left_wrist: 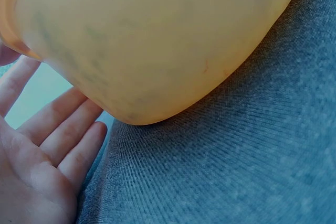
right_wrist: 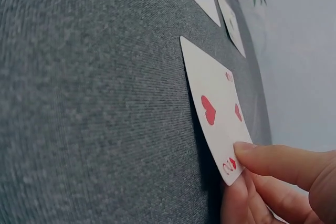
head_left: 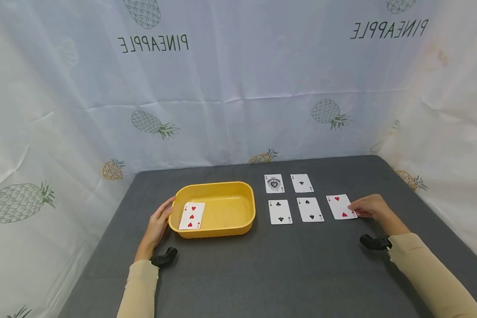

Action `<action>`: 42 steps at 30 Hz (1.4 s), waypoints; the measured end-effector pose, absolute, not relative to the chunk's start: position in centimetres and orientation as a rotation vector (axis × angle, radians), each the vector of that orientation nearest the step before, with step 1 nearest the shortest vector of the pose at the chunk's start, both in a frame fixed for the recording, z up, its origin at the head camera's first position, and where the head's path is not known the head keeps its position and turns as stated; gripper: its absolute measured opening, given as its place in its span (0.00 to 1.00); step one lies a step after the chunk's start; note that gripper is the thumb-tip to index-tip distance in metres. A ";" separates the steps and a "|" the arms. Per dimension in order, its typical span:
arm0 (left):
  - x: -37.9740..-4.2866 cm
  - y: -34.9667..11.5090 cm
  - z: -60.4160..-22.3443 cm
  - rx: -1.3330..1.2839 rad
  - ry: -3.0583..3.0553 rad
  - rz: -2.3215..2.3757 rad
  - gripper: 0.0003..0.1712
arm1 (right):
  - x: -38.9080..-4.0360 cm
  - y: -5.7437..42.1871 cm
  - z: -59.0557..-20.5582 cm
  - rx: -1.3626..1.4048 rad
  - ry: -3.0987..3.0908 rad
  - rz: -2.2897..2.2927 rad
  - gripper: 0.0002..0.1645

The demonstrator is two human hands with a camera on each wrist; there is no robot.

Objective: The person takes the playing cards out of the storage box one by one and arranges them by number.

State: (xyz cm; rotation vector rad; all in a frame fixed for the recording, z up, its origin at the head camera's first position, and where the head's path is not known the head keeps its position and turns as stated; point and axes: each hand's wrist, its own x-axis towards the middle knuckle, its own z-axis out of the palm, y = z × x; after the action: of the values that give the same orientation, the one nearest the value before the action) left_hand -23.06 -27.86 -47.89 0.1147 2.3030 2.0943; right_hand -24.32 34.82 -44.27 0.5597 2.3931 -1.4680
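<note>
In the head view my right hand [head_left: 371, 206] pinches the lower right corner of a two of hearts [head_left: 340, 206]. The right wrist view shows the thumb [right_wrist: 252, 156] on the card's face and fingers beneath, with a shadow under the card's edge. My left hand [head_left: 159, 223] rests at the left end of a yellow plastic tray [head_left: 222, 232], its fingers [left_wrist: 65, 135] fairly straight along the outside. Inside the tray's left end lies a three of hearts [head_left: 192, 216], face up, with another card's edge showing under it.
Left of the held card lie a two of spades [head_left: 310, 209] and a two of clubs [head_left: 280, 212]. Behind them are an ace of clubs [head_left: 302, 183] and an ornate ace [head_left: 274, 183]. A pineapple-print curtain [head_left: 230, 128] hangs around the dark grey table [head_left: 262, 274].
</note>
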 end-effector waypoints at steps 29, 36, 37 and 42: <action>-23.3 -27.9 -48.2 0.076 2.335 2.069 0.34 | -22.8 25.9 -40.6 0.028 2.287 -1.554 0.28; -23.5 -27.9 -48.3 0.054 2.337 2.055 0.34 | -23.7 21.0 -40.5 0.024 2.123 -1.631 0.28; -23.5 -27.9 -48.4 0.053 2.338 2.052 0.33 | -23.7 20.4 -40.5 0.010 2.111 -1.631 0.28; -23.4 -28.0 -48.2 0.076 2.328 2.063 0.34 | -23.7 16.9 -40.2 -0.010 2.048 -1.657 0.27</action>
State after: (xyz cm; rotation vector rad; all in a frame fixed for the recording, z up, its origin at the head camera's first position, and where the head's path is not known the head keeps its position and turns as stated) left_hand -23.40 -27.98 -48.22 0.0763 2.3276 2.0627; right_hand -23.69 16.90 -40.23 -0.0097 2.0481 -1.6568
